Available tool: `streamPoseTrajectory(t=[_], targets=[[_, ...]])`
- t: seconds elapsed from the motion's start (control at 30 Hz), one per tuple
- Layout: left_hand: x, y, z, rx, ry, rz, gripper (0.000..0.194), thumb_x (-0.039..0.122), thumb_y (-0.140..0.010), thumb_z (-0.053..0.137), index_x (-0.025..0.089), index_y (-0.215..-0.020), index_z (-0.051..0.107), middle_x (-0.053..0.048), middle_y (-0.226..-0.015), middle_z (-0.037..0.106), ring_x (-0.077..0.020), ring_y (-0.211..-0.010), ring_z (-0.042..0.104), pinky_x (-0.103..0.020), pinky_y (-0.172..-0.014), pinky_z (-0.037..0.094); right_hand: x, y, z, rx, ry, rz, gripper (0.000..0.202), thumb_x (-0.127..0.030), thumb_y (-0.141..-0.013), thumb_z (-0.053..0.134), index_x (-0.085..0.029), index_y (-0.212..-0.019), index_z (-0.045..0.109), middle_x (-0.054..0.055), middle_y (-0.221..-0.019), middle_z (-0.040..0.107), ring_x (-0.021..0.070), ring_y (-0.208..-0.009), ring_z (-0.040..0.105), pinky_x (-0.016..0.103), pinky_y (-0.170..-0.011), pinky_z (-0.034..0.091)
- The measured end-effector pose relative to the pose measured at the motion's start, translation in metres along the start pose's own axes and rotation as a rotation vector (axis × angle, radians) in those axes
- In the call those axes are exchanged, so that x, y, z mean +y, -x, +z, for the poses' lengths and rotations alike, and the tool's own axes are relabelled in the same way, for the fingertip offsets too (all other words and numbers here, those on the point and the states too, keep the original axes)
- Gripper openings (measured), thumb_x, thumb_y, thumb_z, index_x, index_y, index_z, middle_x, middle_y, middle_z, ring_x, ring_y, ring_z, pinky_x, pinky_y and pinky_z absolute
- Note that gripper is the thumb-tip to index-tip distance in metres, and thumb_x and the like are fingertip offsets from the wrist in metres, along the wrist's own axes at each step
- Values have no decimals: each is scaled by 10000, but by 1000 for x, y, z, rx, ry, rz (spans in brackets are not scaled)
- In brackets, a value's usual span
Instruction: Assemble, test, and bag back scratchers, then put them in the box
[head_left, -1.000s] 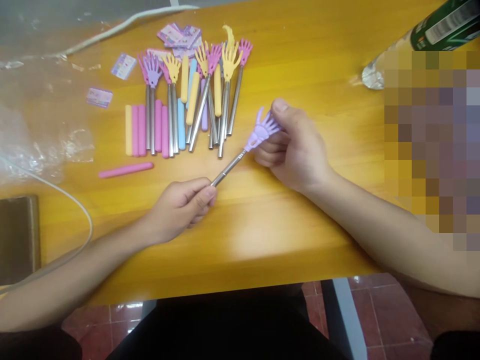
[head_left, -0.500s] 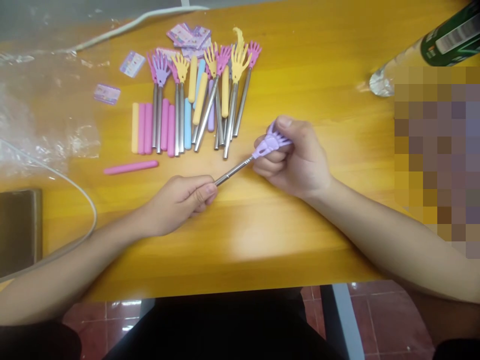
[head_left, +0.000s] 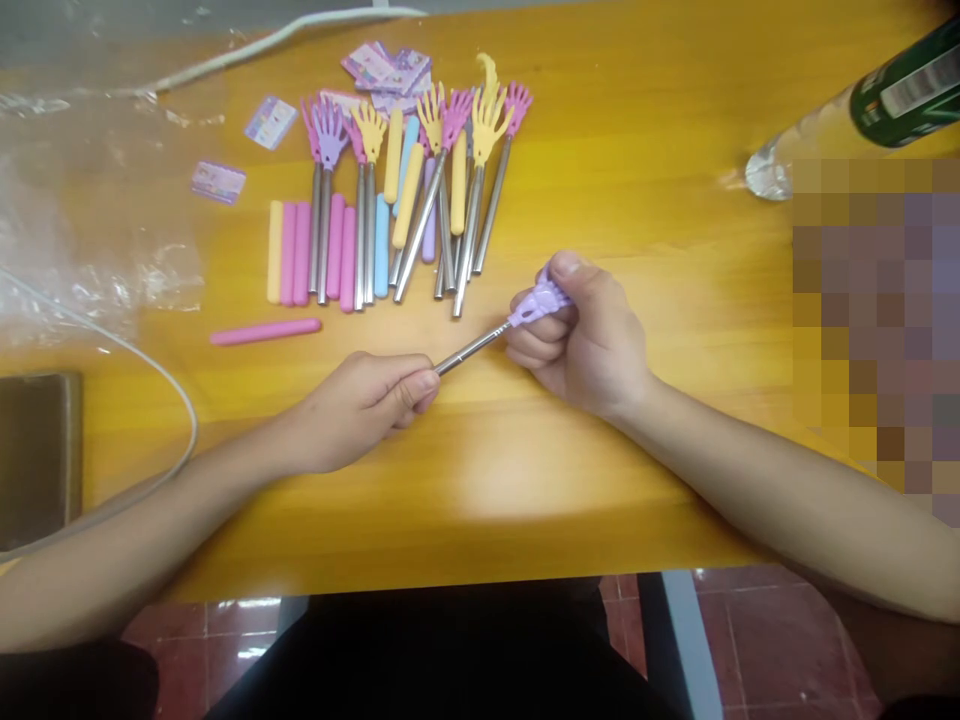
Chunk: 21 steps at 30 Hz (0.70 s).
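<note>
Between my hands runs a telescopic back scratcher (head_left: 474, 348) with a metal rod and a purple hand-shaped head. My left hand (head_left: 375, 408) is closed around the lower part of its rod. My right hand (head_left: 589, 330) grips the purple head, thumb on top and fingers curled beneath, covering the claw tips. Beyond them on the table lie several more back scratchers (head_left: 484, 150) with yellow, pink and purple heads. Among these are loose coloured handle sleeves (head_left: 301, 254) in pink, yellow, blue and purple. One pink sleeve (head_left: 265, 332) lies apart, nearer my left forearm.
Small printed cards (head_left: 386, 72) are piled behind the scratchers, with two lying apart at left. Clear plastic wrap (head_left: 97, 200) and a white cable (head_left: 285, 32) cover the left side. A dark flat device (head_left: 37, 460) sits at the left edge; a bottle (head_left: 892, 100) lies at upper right.
My right hand has turned slightly and shifted a little down and left, covering more of the purple claw. My left hand keeps its grip; the view has shifted slightly.
</note>
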<state>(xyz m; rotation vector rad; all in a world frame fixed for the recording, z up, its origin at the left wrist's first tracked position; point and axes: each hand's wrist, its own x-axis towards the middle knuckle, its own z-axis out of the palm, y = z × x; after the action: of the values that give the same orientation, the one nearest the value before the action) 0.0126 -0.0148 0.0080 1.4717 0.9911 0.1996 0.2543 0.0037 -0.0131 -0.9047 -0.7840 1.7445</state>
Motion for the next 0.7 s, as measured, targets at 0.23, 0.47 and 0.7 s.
streamPoseTrajectory(t=[0.23,0.47,0.7], targets=[[1,-2,-1,-45,-3,35,456,481,-1129,451,193,-778,491,53,-631,423,-86,-530,347,-187,-487,305,16,11,10,-97,-38,31,659,-575,-885,809,-234,-652,295,-104,-565,132,55,-451,82,219,-419,127],[2,-3,-4,-75,111,21,426,497,-1117,495,189,-826,538,61,-624,407,-86,-526,361,-185,-485,314,19,7,11,-178,-16,-6,702,-651,-895,780,-220,-629,294,-96,-561,171,54,-449,111,227,-428,141],[2,-5,-2,-38,42,46,424,490,-1115,484,196,-811,512,61,-621,428,-87,-520,376,-187,-496,338,25,11,14,-45,104,-125,757,-637,-911,780,-214,-595,238,-82,-555,171,60,-478,136,252,-469,146]])
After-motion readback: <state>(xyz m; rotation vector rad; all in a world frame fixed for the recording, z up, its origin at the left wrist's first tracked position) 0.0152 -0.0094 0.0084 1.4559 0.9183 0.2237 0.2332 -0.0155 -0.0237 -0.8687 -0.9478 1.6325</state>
